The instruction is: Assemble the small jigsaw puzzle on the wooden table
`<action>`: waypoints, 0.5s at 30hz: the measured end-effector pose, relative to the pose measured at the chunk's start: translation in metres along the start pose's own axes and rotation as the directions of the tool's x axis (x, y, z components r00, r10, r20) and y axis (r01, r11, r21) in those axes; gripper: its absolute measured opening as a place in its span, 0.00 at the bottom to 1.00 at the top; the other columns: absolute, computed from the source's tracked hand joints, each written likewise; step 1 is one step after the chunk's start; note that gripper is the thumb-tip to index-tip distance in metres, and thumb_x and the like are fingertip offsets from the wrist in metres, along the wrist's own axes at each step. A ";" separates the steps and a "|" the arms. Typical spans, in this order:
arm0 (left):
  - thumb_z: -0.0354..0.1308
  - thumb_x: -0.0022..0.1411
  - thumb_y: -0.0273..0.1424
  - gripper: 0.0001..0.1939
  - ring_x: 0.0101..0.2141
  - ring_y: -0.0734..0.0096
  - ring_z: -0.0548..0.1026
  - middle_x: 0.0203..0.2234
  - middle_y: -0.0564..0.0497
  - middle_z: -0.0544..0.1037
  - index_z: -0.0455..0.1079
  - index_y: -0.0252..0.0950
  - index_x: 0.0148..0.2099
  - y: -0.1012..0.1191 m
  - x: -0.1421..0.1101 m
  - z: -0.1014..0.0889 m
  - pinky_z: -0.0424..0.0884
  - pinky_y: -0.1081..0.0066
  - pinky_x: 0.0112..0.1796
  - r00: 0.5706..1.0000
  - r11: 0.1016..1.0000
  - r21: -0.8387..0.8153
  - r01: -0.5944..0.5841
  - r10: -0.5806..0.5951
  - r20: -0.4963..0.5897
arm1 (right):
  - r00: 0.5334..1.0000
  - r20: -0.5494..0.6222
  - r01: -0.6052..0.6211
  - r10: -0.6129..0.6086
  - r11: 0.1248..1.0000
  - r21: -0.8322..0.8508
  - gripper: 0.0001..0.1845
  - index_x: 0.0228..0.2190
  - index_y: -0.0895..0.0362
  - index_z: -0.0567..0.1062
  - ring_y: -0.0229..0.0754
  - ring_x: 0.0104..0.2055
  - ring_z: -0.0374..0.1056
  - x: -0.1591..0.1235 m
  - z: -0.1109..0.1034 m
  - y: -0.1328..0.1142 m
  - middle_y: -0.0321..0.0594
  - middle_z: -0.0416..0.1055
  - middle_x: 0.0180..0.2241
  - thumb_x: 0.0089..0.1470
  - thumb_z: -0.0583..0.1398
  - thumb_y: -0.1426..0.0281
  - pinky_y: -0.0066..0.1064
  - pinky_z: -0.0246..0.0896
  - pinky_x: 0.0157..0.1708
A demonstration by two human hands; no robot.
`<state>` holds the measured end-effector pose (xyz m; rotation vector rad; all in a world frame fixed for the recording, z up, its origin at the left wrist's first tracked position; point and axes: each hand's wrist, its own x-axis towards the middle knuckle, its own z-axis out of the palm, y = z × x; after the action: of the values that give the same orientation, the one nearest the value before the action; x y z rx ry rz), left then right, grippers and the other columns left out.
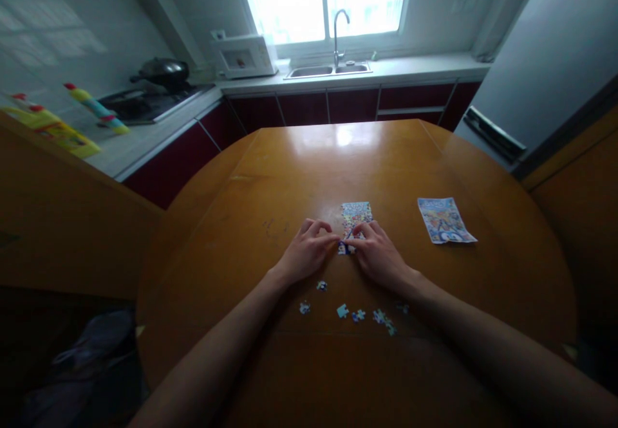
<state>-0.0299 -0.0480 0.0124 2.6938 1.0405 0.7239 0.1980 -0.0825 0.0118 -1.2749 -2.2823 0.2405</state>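
Observation:
A partly assembled jigsaw puzzle (356,210) lies on the wooden table, its lower part covered by my fingers. My left hand (308,249) is closed at the puzzle's lower left edge, its thumb and index fingertips pinching at a small puzzle piece there. From the other side, my right hand (380,253) bends over the puzzle, closed, with its fingertips nearly meeting the left ones at the same spot. Nearer to me are several loose pieces, among them a light blue puzzle piece (342,311), a piece beside my left wrist (321,285) and a small joined cluster (384,320).
A creased picture sheet (445,221) lies to the right on the wooden table (270,183). Beyond the table's far edge are a counter with a sink (309,72), a white microwave (244,56) and, at left, a stove with a dark pot (165,73). Bottles stand far left.

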 end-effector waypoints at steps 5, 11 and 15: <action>0.55 0.67 0.21 0.17 0.47 0.60 0.64 0.47 0.46 0.71 0.76 0.44 0.52 -0.002 0.000 0.001 0.70 0.55 0.50 1.000 1.000 -0.004 -0.006 0.006 -0.004 | 1.000 -0.004 0.002 -0.002 1.000 0.008 0.21 0.51 0.51 0.78 0.51 0.50 0.59 0.000 0.001 -0.003 0.47 0.70 0.46 0.59 0.56 0.77 0.43 0.59 0.49; 0.55 0.68 0.24 0.16 0.46 0.60 0.64 0.46 0.46 0.70 0.76 0.47 0.52 -0.003 -0.002 0.001 0.71 0.55 0.49 1.000 1.000 0.009 -0.008 0.008 -0.007 | 0.998 -0.034 -0.050 0.051 0.999 0.022 0.24 0.50 0.52 0.78 0.51 0.50 0.59 0.001 0.002 0.002 0.48 0.70 0.46 0.56 0.56 0.81 0.43 0.60 0.49; 0.54 0.68 0.23 0.17 0.45 0.61 0.64 0.45 0.46 0.69 0.77 0.46 0.52 -0.003 -0.002 0.002 0.71 0.55 0.49 1.000 1.000 0.009 -0.012 0.012 -0.008 | 0.998 -0.021 -0.056 0.056 0.998 0.011 0.23 0.47 0.51 0.80 0.51 0.50 0.59 0.001 0.002 0.003 0.48 0.69 0.47 0.55 0.56 0.82 0.43 0.59 0.48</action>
<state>-0.0321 -0.0468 0.0093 2.7088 1.0327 0.7352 0.1988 -0.0798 0.0097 -1.3313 -2.2266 0.2567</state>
